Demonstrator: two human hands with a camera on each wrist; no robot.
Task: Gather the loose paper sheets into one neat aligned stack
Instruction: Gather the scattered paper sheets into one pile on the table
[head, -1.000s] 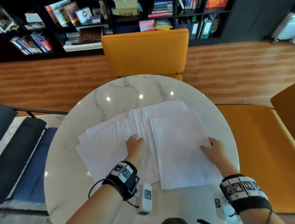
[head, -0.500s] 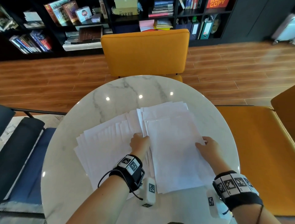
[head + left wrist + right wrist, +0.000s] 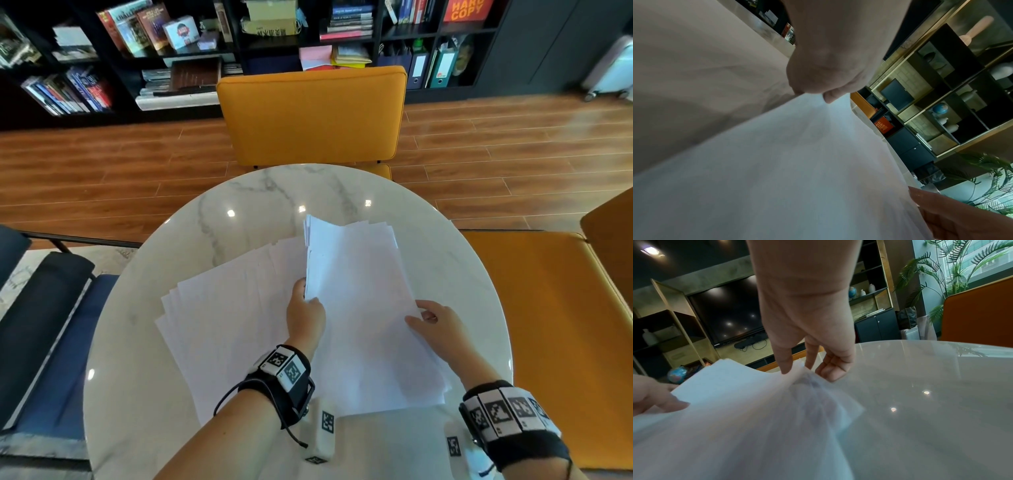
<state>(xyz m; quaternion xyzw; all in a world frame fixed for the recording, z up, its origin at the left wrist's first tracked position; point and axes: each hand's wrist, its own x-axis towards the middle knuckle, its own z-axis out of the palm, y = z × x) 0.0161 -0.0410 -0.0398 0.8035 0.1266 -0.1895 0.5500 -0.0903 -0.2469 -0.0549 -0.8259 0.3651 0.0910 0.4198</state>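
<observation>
White paper sheets (image 3: pixel 226 308) lie fanned across the left half of the round marble table (image 3: pixel 267 195). A gathered bundle of sheets (image 3: pixel 359 301) overlaps them on the right, its left edge raised. My left hand (image 3: pixel 306 301) pinches the bundle's left edge, with the fingertips (image 3: pixel 828 97) curled onto the paper (image 3: pixel 797 162). My right hand (image 3: pixel 423 317) grips the bundle's right edge; its thumb (image 3: pixel 785 363) lies on top and its other fingers curl below the bundle (image 3: pixel 756 402).
A yellow chair (image 3: pixel 308 116) stands at the table's far side, and a yellow seat (image 3: pixel 548 325) at the right. A dark blue chair (image 3: pixel 51 325) is at the left. Bookshelves (image 3: pixel 171 41) line the back wall over a wooden floor.
The right bundle has slid left over more of the fanned sheets. My left hand has moved right from the fanned sheets onto the bundle's left edge, which now lifts.
</observation>
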